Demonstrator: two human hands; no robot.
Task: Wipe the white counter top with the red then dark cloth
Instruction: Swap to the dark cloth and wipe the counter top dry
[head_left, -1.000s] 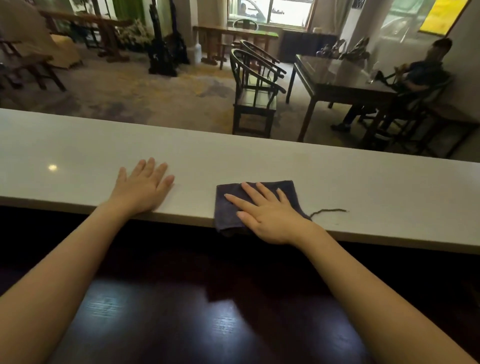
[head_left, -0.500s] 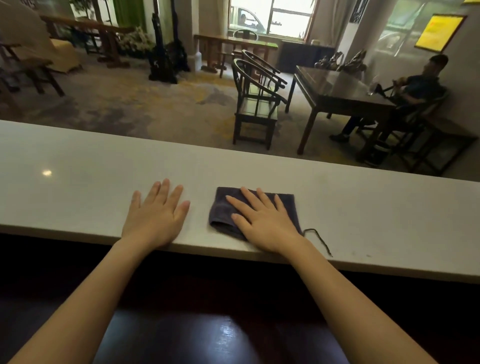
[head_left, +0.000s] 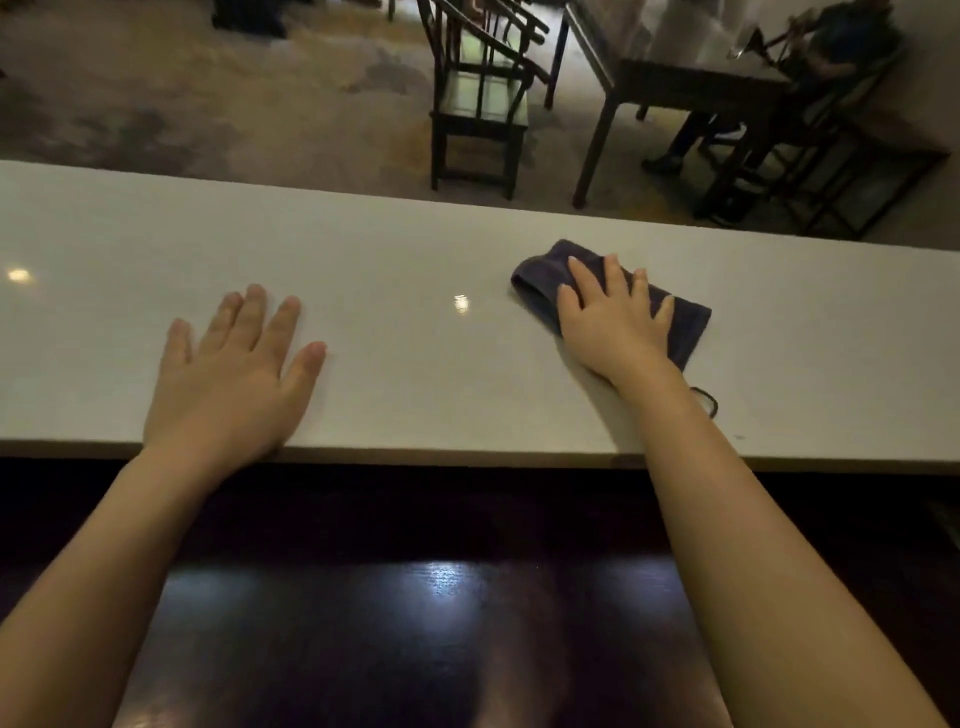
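The white counter top runs across the view from left to right. A dark blue-grey cloth lies bunched on it at centre right, and a loose thread trails from its near corner. My right hand presses flat on the cloth with fingers spread, covering most of it. My left hand rests palm down on the bare counter near the front edge, fingers apart, holding nothing. No red cloth is in view.
Below the counter's front edge lies a dark glossy wooden surface. Beyond the counter stand a dark wooden chair and a dark table, where a person sits at the far right.
My right hand has slid the dark cloth to the right and away from the front edge, and the cloth has bunched. The gap to my left hand has widened. The camera tilted down.
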